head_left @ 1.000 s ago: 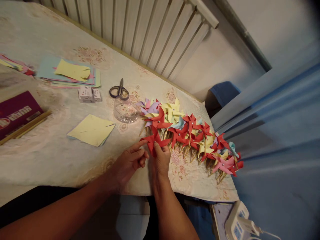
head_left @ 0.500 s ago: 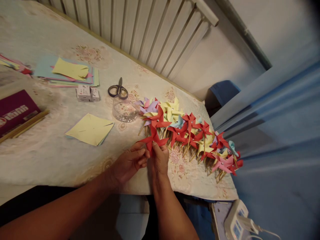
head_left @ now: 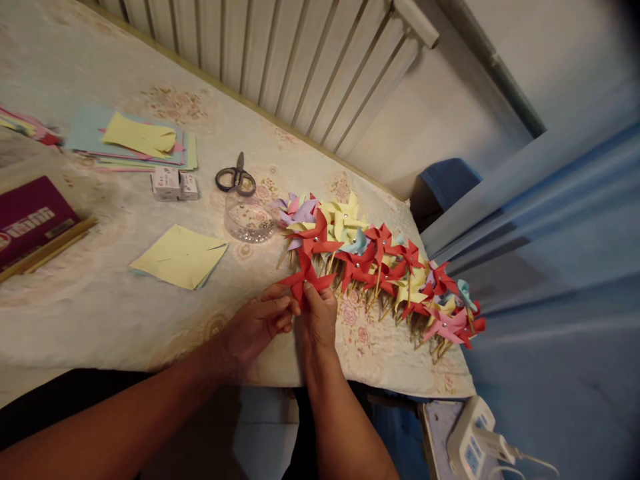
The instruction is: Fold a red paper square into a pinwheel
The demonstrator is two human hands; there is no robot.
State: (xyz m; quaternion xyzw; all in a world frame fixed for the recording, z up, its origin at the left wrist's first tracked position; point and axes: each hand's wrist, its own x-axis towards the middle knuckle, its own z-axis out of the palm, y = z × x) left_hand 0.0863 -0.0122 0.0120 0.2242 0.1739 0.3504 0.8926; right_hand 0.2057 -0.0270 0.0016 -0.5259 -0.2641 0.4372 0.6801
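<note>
A red paper pinwheel [head_left: 307, 272] is between my two hands at the near side of the table. My right hand [head_left: 321, 313] pinches its middle, with the thumb on top. Fingers curled, my left hand [head_left: 261, 327] touches the pinwheel's left side; what its fingertips hold is too small to make out. Just beyond and to the right lie many finished-looking pinwheels [head_left: 383, 243] in red, yellow, pink, purple and blue on sticks. A clear round dish [head_left: 249, 220] of small shiny pieces stands to the left of them.
Scissors [head_left: 236, 179], small white boxes [head_left: 167, 183], yellow paper squares [head_left: 180, 257] and a coloured paper stack [head_left: 85, 133] lie left on the flowered tablecloth [head_left: 100, 320]. A purple package [head_left: 35, 217] is at far left, a power strip [head_left: 470, 440] at bottom right.
The view has shifted very slightly. Both hands keep almost the same place on the red pinwheel, which has barely tilted.
</note>
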